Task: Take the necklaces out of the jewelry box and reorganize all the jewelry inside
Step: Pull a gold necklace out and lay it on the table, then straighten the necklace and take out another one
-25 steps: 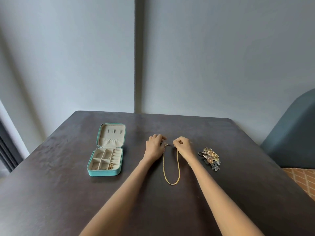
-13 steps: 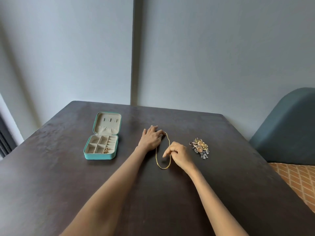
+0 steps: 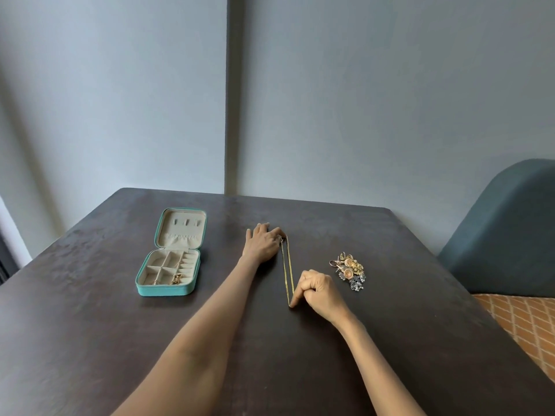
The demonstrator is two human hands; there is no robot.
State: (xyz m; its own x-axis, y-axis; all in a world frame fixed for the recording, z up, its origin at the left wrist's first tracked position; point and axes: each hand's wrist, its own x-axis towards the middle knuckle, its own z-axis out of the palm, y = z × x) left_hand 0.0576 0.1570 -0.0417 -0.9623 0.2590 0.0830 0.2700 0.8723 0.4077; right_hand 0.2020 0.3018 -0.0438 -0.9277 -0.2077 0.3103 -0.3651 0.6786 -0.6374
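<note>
A dark table (image 3: pixel 405 340) fills the lower part of the view, with a grey wall (image 3: pixel 360 100) behind it and a blue-grey chair back (image 3: pixel 510 235) off beyond the right hand's knuckles. Below the chair back shows an orange quilted seat (image 3: pixel 522 322).

The teal jewelry box (image 3: pixel 169 253) lies open on the table, well to the left of the left hand's fingers, its lid flat and its cream tray of compartments facing up. One small gold piece (image 3: pixel 176 278) sits in the near right compartment of the tray.

The left hand (image 3: pixel 262 243) rests palm down on the table with its fingers fairly straight, the fingertips pressing the far end of the gold necklace (image 3: pixel 287 270) against the surface. The right hand (image 3: pixel 318 291) is curled, its thumb and forefinger pinching the near end of the same necklace. The chain lies doubled and pulled into a narrow straight line between the two sets of fingers.

A heap of gold and silver earrings (image 3: pixel 350 273) sits on the table just beyond the right hand's knuckles, apart from the chain.
</note>
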